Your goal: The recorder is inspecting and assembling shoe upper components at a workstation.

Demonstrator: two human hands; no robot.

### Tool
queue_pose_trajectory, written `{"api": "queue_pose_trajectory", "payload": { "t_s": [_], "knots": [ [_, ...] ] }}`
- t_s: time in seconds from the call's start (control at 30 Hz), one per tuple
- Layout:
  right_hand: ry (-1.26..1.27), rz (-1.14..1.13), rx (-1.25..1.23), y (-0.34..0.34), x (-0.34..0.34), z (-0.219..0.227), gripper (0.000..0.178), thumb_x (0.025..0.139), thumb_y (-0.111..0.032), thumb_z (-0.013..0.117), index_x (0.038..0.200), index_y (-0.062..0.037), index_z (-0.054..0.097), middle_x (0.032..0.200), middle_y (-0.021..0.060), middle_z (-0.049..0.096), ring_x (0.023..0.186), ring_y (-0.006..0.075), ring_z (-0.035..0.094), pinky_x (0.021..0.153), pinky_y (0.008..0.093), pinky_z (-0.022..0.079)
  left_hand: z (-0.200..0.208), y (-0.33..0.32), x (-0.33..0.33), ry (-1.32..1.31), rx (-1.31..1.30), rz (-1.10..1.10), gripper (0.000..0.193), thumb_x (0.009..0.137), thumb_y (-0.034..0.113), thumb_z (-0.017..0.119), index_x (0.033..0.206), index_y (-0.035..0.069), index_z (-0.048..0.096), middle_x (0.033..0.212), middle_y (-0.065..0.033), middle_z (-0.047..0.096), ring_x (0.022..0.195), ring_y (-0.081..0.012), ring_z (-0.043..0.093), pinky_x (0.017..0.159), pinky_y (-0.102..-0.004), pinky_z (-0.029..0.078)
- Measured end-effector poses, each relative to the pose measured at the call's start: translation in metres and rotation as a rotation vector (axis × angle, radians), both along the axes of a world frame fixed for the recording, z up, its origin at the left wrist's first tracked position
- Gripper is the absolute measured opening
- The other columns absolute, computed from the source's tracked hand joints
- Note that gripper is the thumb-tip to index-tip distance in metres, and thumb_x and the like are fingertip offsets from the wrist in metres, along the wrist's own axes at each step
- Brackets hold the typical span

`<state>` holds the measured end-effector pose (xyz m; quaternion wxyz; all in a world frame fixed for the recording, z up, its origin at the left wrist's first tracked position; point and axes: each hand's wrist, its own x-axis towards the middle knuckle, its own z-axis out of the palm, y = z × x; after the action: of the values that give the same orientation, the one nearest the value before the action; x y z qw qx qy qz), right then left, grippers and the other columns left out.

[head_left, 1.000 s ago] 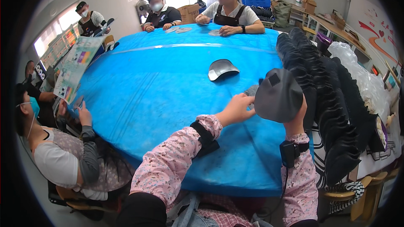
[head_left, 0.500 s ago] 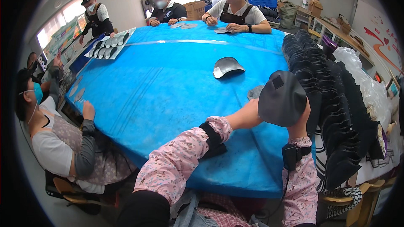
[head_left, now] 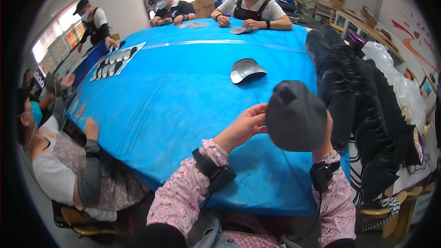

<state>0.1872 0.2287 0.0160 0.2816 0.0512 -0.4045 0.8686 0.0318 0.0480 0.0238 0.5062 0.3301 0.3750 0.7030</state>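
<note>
A dark grey rounded piece (head_left: 296, 121) with a small black square patch near its top is held up over the near right of the table. At its left edge, my left hand (head_left: 245, 124) is closed, thumb and fingertips pinched together against the rim. My right hand (head_left: 328, 133) grips the opposite edge; most of its fingers are hidden behind the piece. Beyond my hands, a curved grey cap-shaped piece (head_left: 248, 71) with a lighter panel lies on the blue-covered table (head_left: 183, 96).
Long rows of nested black curved pieces (head_left: 335, 78) line the right edge, beside clear plastic wrap (head_left: 390, 64). At the far left, curved grey pieces sit on a white sheet (head_left: 135, 53). Co-workers sit or stand around the table; one (head_left: 59, 170) is close on the left.
My left hand has come out from behind the rounded piece to its left edge. The piece has shifted slightly left and down. The white sheet, tilted before, now lies flatter on the table.
</note>
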Motion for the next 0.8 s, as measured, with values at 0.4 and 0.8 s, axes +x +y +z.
{"api": "queue_pose_trajectory", "payload": {
  "t_s": [0.4,0.8],
  "knots": [
    [-0.514,0.227,0.437,-0.017,-0.014,0.021,0.039,0.096,-0.026,0.044,0.127,-0.0027,0.049,0.109,0.0051,0.061,0.095,0.0104,0.061,0.082,0.0304,0.051,0.015,-0.007,-0.001,0.071,0.26,0.032,0.054,0.094,0.025,0.05,0.139,0.002,0.032,0.138,-0.0098,0.043,0.121,-0.0187,0.048,0.1,-0.0333,0.041],
    [-0.267,-0.203,0.446,-0.036,-0.018,0.039,0.031,0.089,-0.013,0.062,0.115,-0.0006,0.052,0.107,0.0046,0.06,0.1,0.0102,0.056,0.088,0.0236,0.043,0.017,-0.023,-0.006,-0.002,0.182,0.19,0.049,0.093,0.018,0.048,0.14,0.007,0.033,0.133,-0.0088,0.046,0.118,-0.0197,0.05,0.098,-0.0348,0.043]
  ]
}}
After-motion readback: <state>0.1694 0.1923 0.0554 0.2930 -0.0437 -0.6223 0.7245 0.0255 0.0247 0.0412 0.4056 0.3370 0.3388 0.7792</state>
